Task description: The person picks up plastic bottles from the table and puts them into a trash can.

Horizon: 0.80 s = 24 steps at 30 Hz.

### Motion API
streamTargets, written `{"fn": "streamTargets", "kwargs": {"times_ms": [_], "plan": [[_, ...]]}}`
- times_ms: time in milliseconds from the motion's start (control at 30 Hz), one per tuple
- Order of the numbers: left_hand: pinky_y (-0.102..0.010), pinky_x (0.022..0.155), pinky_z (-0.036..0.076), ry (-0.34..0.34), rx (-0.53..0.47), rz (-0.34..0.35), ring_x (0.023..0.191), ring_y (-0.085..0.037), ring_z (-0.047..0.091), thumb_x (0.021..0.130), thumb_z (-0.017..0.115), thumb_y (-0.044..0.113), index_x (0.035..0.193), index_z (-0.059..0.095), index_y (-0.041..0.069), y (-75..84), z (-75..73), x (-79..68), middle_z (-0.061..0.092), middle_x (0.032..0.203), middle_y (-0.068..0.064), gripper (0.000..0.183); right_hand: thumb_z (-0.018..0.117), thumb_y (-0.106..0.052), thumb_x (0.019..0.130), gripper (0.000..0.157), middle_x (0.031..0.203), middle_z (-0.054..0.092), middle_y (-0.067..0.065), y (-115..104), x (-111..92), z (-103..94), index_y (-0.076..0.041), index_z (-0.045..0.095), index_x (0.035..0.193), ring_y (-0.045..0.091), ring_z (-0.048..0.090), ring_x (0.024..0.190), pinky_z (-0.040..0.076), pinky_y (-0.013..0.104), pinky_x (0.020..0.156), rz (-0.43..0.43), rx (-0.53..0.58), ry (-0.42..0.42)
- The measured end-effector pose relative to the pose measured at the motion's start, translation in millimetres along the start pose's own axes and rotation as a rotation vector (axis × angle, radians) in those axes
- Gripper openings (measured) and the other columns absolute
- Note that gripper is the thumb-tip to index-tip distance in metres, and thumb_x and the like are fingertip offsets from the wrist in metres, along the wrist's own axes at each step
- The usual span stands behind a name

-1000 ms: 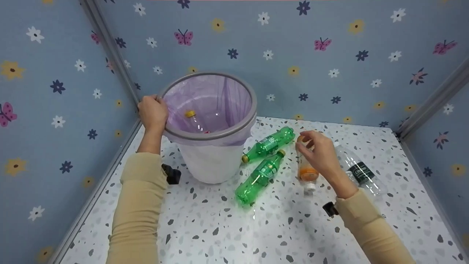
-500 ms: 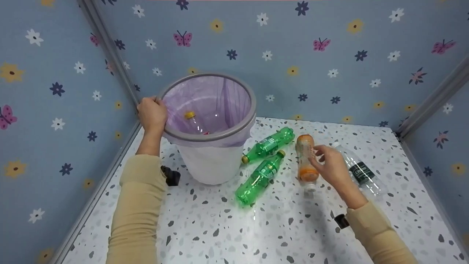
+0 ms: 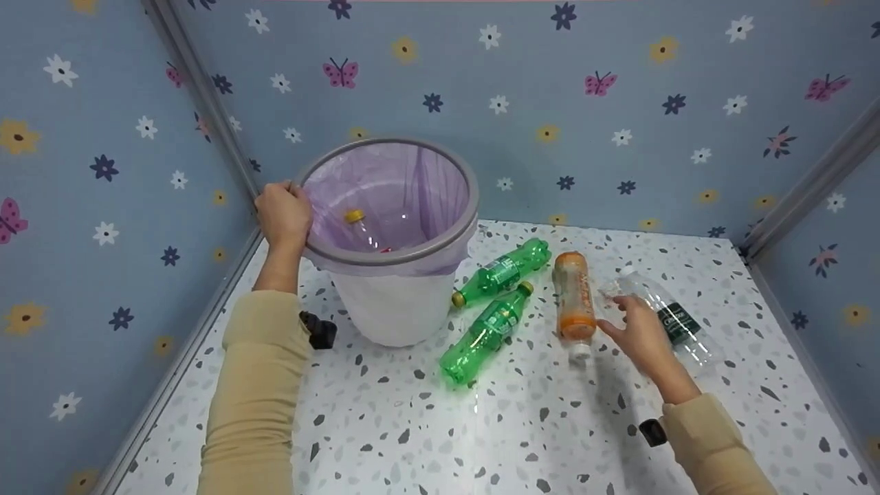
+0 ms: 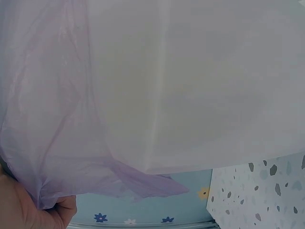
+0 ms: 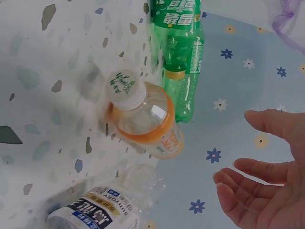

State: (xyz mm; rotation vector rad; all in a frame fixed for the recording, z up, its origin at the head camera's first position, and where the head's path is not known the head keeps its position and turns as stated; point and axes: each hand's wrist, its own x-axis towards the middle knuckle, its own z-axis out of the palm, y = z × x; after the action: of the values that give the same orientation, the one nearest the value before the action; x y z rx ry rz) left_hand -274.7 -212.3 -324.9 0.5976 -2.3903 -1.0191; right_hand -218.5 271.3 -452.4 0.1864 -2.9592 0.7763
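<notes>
In the head view my left hand (image 3: 283, 214) grips the left rim of a white trash bin (image 3: 395, 309) with a purple liner (image 3: 454, 185). The left wrist view shows its fingers curled on the bunched liner (image 4: 52, 109). My right hand (image 3: 641, 335) hovers with fingers spread and thumb apart, just right of an orange-banded bottle (image 3: 576, 295) with a white cap. Under and beyond this hand lies clear plastic (image 3: 608, 289), mostly hidden. The right wrist view shows a clear bottle with a white and dark label (image 5: 90, 210). That hand (image 5: 267, 176) holds nothing.
Two green bottles (image 3: 505, 268) lie between the bin and the orange-banded bottle. A clear bottle with a dark green label (image 3: 677, 323) lies at the right. Inside the bin is a yellow-capped bottle (image 3: 364, 230). Flowered walls (image 3: 522, 137) enclose the speckled surface (image 3: 412, 440).
My right hand has moved right and towards me, off the orange-banded bottle, and its fingers have spread. My left hand stays on the bin's rim.
</notes>
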Motion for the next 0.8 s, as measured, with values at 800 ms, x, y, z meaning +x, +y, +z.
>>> {"fn": "streamTargets", "kwargs": {"times_ms": [800], "plan": [[-0.039,0.071,0.039,-0.014,-0.008,-0.013,0.076,-0.024,0.05,0.091,0.039,0.013,0.069,0.046,0.004,-0.7,0.3,0.4,0.057,0.082,-0.015,0.025,0.064,-0.026,0.079,0.065,0.111,0.033,0.041,53.6,-6.1,6.3,0.019,0.033,0.114,0.053,0.036,0.101,0.032,0.057,0.083,0.269,-0.19,-0.051]]}}
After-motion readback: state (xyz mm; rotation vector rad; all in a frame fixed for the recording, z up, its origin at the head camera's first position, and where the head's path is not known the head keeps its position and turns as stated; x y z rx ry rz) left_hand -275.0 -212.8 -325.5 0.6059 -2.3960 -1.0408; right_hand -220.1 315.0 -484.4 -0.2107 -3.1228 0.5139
